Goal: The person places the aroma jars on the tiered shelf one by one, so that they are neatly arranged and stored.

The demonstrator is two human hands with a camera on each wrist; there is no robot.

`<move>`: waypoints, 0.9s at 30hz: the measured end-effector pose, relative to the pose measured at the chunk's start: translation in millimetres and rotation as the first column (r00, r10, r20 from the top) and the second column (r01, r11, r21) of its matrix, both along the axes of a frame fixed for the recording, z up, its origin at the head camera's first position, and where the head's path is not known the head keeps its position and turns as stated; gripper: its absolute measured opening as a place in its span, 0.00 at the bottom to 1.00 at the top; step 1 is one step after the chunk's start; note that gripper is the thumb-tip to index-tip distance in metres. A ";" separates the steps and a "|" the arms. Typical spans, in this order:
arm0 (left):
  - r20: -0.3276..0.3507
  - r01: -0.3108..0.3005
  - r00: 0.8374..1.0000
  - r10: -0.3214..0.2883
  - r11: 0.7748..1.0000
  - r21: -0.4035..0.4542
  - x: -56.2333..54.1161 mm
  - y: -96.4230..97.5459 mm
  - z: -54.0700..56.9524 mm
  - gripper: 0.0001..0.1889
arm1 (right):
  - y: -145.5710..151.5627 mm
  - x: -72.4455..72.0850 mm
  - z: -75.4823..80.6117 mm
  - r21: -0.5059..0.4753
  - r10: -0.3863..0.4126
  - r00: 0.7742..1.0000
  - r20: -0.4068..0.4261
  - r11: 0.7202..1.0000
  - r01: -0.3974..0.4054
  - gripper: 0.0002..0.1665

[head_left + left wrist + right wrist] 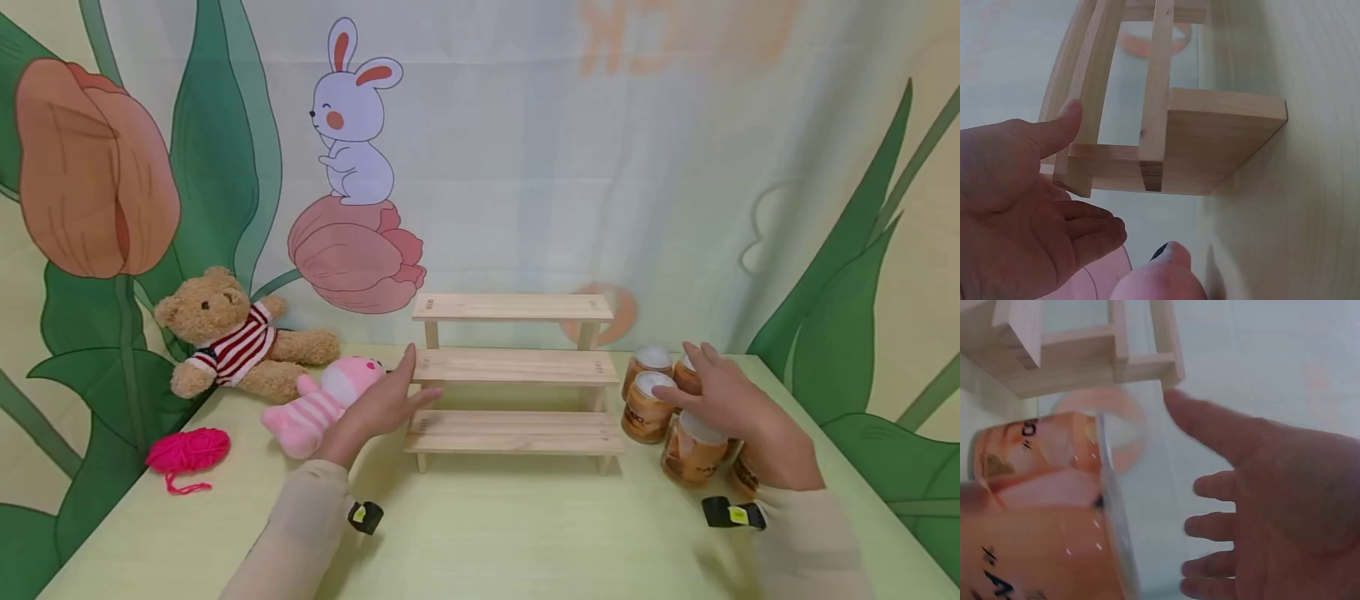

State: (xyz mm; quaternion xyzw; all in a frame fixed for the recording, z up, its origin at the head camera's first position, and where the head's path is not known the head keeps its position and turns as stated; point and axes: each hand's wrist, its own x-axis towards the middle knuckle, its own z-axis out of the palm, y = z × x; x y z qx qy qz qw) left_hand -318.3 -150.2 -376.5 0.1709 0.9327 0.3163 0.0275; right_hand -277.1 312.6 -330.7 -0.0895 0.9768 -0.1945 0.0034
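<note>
A three-tier wooden shelf (517, 367) stands at the middle of the table. My left hand (375, 408) is beside its left end, fingers extended and thumb apart. In the left wrist view this hand (1022, 212) holds nothing, its thumb overlapping the upper tier's end. Under and behind it lies a pink and white plush toy (307, 421), partly hidden. My right hand (731, 400) hovers over several orange-brown cans (645, 412) with pale lids, right of the shelf. In the right wrist view its fingers (1213, 525) are spread above the cans (1047, 550), gripping none.
A teddy bear (240, 342) in a striped sweater leans at the back left. In front of it lies a bundle of hot-pink yarn (189, 450) with a loose end. A printed curtain (510, 167) with a rabbit and tulips hangs behind the table (517, 533).
</note>
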 end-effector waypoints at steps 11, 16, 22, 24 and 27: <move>-0.024 -0.059 0.998 0.064 0.983 0.177 -1.1 6.6 -11.8 0.41 | 45.3 10.6 -0.2 -0.027 0.032 0.996 0.083 0.999 -0.030 0.50; 0.041 -0.073 0.997 0.063 0.937 0.341 -1.2 7.4 -16.8 0.39 | 62.8 16.0 -0.3 0.023 -0.007 0.991 0.132 1.000 0.004 0.53; 0.041 -0.088 0.996 0.078 0.867 0.490 -4.4 8.8 -24.9 0.34 | 78.3 16.7 -2.3 0.080 -0.029 0.987 0.157 0.997 0.016 0.56; 0.047 -0.087 0.996 0.073 0.841 0.534 -5.2 10.2 -27.7 0.33 | 82.3 16.4 -3.5 0.083 -0.027 0.985 0.168 0.996 0.013 0.54; 0.059 -0.094 0.996 0.073 0.803 0.589 -4.7 13.0 -30.6 0.32 | 87.4 16.5 -3.4 0.081 -0.018 0.983 0.181 0.997 0.004 0.51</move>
